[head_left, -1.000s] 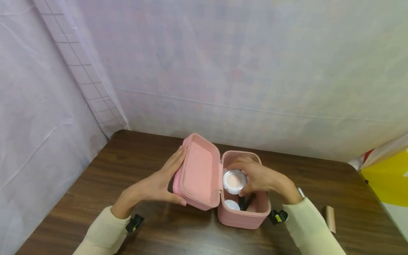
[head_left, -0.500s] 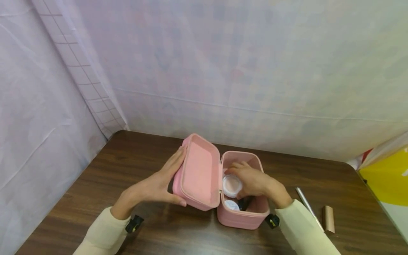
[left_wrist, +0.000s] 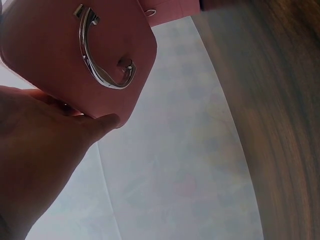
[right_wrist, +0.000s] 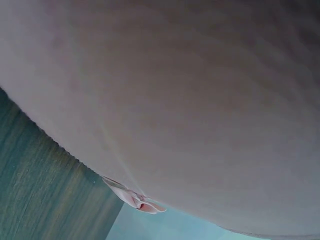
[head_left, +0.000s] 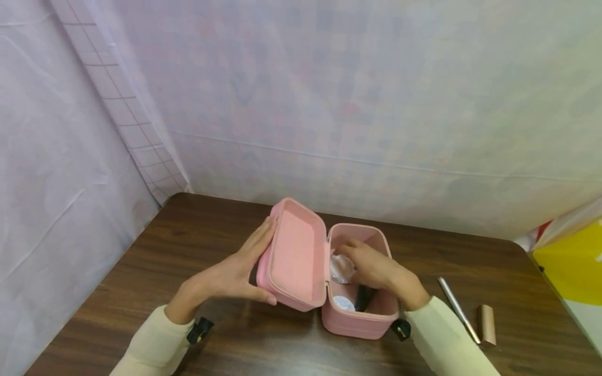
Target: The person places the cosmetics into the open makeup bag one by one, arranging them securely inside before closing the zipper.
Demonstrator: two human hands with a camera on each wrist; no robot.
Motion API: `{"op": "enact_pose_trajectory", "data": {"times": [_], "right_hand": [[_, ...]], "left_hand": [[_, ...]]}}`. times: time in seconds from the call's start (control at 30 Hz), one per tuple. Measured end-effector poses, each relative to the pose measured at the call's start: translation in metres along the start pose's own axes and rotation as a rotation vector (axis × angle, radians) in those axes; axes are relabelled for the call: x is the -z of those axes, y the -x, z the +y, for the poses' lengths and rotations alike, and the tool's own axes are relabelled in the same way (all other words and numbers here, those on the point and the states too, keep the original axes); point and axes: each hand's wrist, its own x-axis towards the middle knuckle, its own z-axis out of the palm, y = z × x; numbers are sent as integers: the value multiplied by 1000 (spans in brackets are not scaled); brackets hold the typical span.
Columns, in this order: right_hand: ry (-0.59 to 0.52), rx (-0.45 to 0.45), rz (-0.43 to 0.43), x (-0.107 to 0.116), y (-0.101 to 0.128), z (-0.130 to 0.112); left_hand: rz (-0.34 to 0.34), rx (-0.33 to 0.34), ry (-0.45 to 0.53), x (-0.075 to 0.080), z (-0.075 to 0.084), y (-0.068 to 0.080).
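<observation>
Your left hand [head_left: 226,279] cups the raised lid [head_left: 293,256] of the pink cosmetic case [head_left: 359,318], fingers straight along its back and thumb under its lower edge. Your right hand [head_left: 376,269] reaches inside the case, fingers curled round the round compact [head_left: 340,269]. Right of it on the wooden table [head_left: 141,271] lie a silver pen [head_left: 458,309] and a rose-gold tube [head_left: 486,325].

A matt pink plastic case [head_left: 350,318] with a glossy metal handle [left_wrist: 102,55] is seen on a polished, dark wood-grain table [head_left: 141,261].
</observation>
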Motion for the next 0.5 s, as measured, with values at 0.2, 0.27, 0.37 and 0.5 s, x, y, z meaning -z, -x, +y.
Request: {"op": "enact_pose_trajectory", "data": {"times": [0.2, 0.27, 0.37, 0.5], "right_hand": [[-46, -21, 69, 6, 4, -1], [-86, -2, 105, 10, 5, 0], [-112, 48, 81, 16, 7, -1], [-49, 78, -67, 20, 9, -4]], "left_hand": [[-11, 2, 0, -1, 2, -1], [-16, 4, 0, 0, 2, -2], [-18, 7, 3, 1, 2, -1], [-12, 1, 3, 1, 1, -1]]}}
